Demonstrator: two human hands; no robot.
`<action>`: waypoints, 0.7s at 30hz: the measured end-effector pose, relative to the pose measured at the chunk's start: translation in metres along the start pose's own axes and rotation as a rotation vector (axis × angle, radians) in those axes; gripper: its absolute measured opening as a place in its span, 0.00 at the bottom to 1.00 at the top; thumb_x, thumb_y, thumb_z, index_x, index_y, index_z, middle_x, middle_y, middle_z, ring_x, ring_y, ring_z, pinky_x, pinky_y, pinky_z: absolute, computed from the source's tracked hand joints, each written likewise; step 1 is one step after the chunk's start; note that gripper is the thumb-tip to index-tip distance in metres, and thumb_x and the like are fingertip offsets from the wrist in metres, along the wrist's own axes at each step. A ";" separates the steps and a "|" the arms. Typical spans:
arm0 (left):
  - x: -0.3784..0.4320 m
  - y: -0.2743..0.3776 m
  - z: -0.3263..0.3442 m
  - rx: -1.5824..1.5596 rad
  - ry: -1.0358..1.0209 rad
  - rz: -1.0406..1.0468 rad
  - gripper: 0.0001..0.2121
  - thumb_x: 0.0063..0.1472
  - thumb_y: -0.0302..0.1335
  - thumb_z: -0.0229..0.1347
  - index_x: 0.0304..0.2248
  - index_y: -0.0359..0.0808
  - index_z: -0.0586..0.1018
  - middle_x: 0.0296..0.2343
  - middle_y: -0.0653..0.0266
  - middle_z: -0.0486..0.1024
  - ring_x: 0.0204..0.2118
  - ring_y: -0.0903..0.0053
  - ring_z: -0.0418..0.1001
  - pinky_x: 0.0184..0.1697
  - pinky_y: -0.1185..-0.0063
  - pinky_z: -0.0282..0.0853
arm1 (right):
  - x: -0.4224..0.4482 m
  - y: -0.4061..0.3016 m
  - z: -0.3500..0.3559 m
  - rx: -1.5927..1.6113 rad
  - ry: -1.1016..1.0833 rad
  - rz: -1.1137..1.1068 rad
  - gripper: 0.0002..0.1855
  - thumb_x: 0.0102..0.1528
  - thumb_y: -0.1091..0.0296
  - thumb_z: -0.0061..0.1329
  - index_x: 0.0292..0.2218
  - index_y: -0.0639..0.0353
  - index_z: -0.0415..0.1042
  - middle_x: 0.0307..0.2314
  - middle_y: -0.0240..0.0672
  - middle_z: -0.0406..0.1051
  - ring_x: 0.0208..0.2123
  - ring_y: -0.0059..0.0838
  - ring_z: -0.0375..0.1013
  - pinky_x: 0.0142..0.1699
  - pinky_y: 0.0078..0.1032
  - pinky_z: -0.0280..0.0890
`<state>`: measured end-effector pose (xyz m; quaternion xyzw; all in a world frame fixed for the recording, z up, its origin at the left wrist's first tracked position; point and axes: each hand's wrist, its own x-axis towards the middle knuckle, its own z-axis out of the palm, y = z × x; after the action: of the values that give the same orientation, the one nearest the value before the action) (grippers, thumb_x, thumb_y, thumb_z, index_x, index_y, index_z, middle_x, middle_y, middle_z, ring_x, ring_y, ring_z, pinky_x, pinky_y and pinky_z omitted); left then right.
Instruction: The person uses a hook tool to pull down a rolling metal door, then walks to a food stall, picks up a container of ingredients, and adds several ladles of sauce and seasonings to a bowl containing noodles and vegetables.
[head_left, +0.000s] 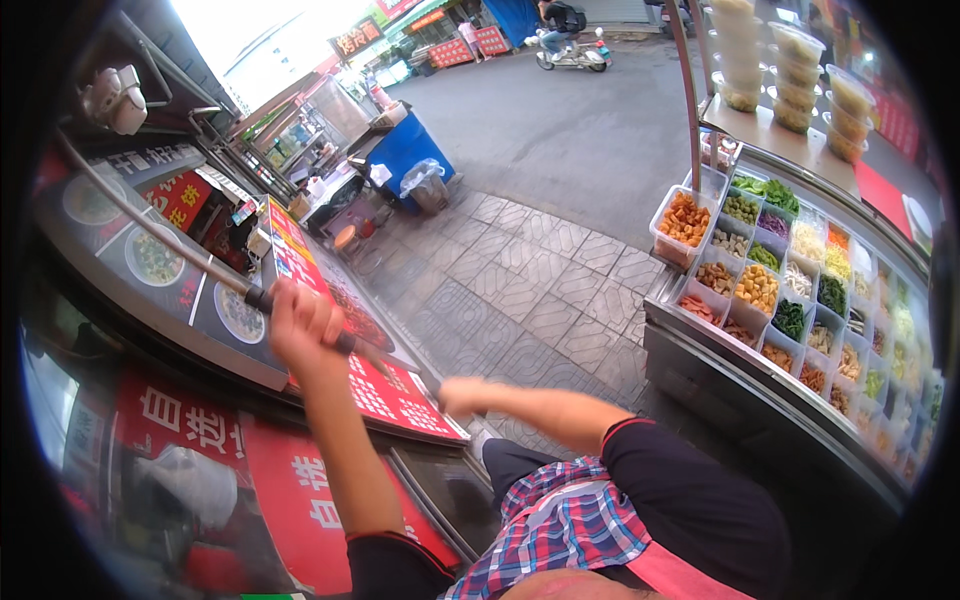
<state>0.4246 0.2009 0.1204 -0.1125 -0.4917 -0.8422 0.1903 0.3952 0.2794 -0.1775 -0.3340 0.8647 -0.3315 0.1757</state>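
Observation:
A long metal pole (172, 244) with a dark grip slants from the upper left down towards the middle. My left hand (304, 322) is raised, its fingers wrapped round the grip. Lower on the same line, my right hand (461, 396) is closed on the pole's lower part; it is blurred, so its exact hold is hard to see. The pole's upper end reaches the dark awning frame (142, 56) near a whitish fixture (116, 101). Behind the hands stands a red menu board (375, 394) bearing writing.
At right, a metal food counter (652, 300) holds tubs of vegetables, with stacked lidded bowls (795, 90) above. Signboards (157, 255) line the left. Farther off are a blue stall counter (412, 154), a stool (346, 238), paving (525, 277) and a person on a scooter (574, 54).

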 end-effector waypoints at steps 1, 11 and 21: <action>-0.013 0.002 -0.013 -0.074 -0.140 -0.046 0.17 0.71 0.34 0.46 0.22 0.44 0.61 0.14 0.78 0.49 0.12 0.90 0.45 0.13 0.86 0.45 | -0.004 0.026 -0.040 0.192 -0.074 0.239 0.13 0.50 0.59 0.52 0.37 0.47 0.82 0.29 0.42 0.79 0.32 0.38 0.80 0.34 0.36 0.72; 0.031 -0.013 -0.064 0.159 0.268 0.094 0.10 0.67 0.28 0.50 0.26 0.43 0.65 0.13 0.80 0.53 0.12 0.91 0.48 0.12 0.84 0.45 | -0.080 -0.070 0.050 0.388 -0.712 -0.420 0.13 0.49 0.75 0.51 0.38 0.57 0.81 0.28 0.34 0.77 0.33 0.28 0.74 0.40 0.30 0.68; -0.005 0.026 -0.119 0.280 0.194 0.064 0.07 0.69 0.31 0.49 0.31 0.42 0.68 0.13 0.79 0.52 0.10 0.90 0.47 0.10 0.86 0.46 | -0.074 0.040 -0.063 0.459 -0.178 0.000 0.11 0.49 0.69 0.51 0.34 0.51 0.83 0.24 0.34 0.78 0.23 0.29 0.76 0.28 0.29 0.71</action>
<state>0.4406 0.0866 0.0805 -0.0186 -0.5796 -0.7661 0.2772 0.3965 0.3816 -0.1543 -0.3132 0.7478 -0.4886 0.3224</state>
